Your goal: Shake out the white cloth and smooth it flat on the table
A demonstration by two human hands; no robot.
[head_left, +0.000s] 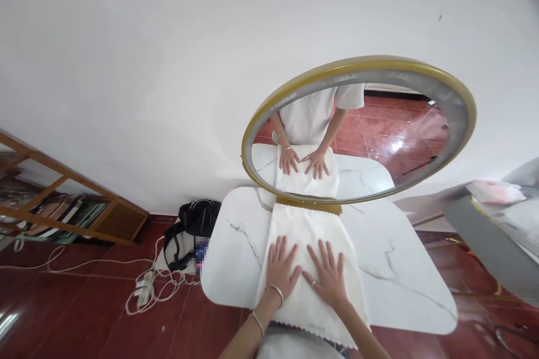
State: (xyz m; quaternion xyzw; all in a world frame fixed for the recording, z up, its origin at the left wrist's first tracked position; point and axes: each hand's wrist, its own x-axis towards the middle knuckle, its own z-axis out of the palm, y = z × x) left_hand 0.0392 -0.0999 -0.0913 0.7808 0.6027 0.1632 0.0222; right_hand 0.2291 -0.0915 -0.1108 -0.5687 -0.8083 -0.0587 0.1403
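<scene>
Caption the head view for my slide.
Two hands spread flat on a white cloth before a gold-rimmed oval mirror.

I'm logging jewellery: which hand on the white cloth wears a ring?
The right hand, with a ring on its thumb; the left hand shows none, only two bracelets further up.

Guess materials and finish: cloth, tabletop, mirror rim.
Cloth: soft matte fabric; gentle wrinkles, scalloped edge. Fibre unclear.
Tabletop: smooth, white with grey veining; marble or a printed imitation.
Mirror rim: gold-toned, slight sheen; metal or coated plastic.
</scene>
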